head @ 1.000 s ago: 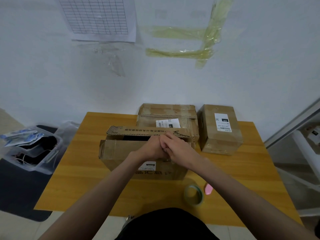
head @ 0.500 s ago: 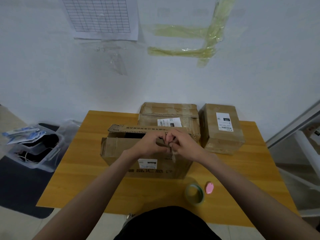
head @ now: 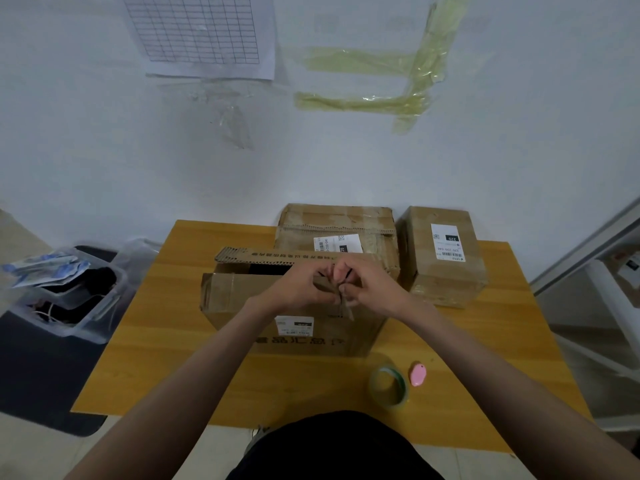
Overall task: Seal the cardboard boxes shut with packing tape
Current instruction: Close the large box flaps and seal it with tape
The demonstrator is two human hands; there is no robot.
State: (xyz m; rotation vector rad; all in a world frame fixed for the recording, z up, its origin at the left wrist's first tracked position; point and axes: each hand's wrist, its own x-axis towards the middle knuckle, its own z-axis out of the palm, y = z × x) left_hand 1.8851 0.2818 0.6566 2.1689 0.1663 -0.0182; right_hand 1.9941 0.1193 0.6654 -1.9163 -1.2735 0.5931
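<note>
While 2 hands point(head: 337, 289) pinch tape, 3 boxes point(head: 242, 299) sit.

Both bare forearms reach forward from the bottom corners and converge toward the middle, wrists fairly straight. The left hand point(head: 298, 289) lies knuckles up, its fingers curled inward and its thumb side turned toward the other hand. The right hand point(head: 372, 285) mirrors it, back of the hand up, fingers bent down and inward. The fingertips of the two hands meet, touching or nearly so, each in a pinching grip on the same small piece of brown material between them. Both elbows are out of view.
</note>
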